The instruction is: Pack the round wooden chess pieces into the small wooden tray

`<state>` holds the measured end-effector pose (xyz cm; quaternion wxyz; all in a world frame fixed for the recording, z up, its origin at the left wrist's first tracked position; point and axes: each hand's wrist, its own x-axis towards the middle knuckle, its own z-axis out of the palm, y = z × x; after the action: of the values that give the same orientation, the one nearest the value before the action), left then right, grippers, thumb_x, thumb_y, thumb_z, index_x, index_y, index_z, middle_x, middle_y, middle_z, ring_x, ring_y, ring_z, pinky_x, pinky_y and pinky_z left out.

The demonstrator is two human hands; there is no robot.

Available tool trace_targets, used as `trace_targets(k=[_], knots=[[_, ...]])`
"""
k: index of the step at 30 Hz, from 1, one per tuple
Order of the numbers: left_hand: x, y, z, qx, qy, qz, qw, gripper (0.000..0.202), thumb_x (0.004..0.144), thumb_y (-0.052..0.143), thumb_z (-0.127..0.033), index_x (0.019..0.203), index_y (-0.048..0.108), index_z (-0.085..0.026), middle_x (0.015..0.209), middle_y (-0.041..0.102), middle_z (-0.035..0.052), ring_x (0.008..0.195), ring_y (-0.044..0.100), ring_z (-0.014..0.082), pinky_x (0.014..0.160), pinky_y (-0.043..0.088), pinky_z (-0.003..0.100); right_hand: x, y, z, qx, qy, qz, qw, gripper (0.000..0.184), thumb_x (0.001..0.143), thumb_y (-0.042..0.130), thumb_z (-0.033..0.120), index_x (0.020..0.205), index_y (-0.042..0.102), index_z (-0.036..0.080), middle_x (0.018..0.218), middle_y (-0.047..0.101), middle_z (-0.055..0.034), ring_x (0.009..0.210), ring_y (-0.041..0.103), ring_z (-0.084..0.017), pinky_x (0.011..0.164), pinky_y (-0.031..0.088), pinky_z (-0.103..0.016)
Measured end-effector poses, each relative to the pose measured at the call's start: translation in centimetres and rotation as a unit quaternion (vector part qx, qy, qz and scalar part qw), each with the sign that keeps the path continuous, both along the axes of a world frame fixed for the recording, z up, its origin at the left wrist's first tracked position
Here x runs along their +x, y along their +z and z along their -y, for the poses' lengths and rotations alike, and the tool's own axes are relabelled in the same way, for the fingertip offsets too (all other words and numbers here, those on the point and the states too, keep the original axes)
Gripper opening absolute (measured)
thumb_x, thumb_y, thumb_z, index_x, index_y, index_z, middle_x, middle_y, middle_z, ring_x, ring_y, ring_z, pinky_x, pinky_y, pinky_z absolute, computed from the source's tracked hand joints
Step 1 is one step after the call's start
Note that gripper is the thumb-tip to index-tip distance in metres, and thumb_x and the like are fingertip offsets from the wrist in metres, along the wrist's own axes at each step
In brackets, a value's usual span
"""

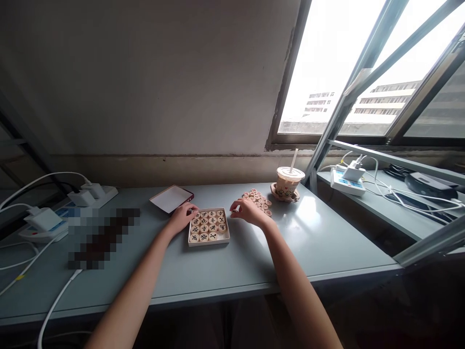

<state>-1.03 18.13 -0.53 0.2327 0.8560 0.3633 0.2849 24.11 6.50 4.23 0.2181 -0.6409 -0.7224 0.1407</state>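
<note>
A shallow white box (209, 244) lies on the desk, holding rows of round wooden Chinese chess pieces (204, 221) with dark characters. One spot at its front right corner shows bare bottom. My left hand (180, 219) has its fingers curled around the box's far left corner. Just right of the box, my right hand (250, 213) is closed in a pinch on a small round piece, mostly covered by the fingers. Behind that hand, a group of loose chess pieces with reddish characters (257, 198) lies on the desk, partly hidden by it.
The box lid (170, 198) lies inside-up behind my left hand. A lidded drink cup (288, 182) with a straw stands on a coaster at the back right. Power strips (47, 228) with white cables and a blurred dark object (105, 237) occupy the left.
</note>
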Motion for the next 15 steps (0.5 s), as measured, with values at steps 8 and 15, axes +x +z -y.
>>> trace_targets(k=[8,15], knots=[[0.0,0.1,0.1,-0.01,-0.001,-0.009,1.0,0.029,0.081,0.046,-0.041,0.086,0.064,-0.018,0.095,0.063,0.0073,0.088,0.059,0.0215,0.08,0.046,0.032,-1.9,0.3,0.0,-0.09,0.219,-0.123,0.964,0.025,0.068,0.074,0.03,0.091,0.071,0.02,0.087,0.068,-0.0006,0.078,0.055,-0.013,0.068,0.041,-0.021],[0.0,0.2,0.2,-0.009,0.007,-0.005,1.0,0.029,0.08,0.047,-0.041,0.085,0.065,-0.018,0.095,0.064,0.0068,0.088,0.059,0.0209,0.08,0.046,0.031,-2.2,0.0,0.2,-0.104,0.229,-0.112,0.961,0.025,0.068,0.075,0.031,0.09,0.073,0.021,0.088,0.066,-0.0014,0.077,0.057,-0.012,0.067,0.041,-0.021]])
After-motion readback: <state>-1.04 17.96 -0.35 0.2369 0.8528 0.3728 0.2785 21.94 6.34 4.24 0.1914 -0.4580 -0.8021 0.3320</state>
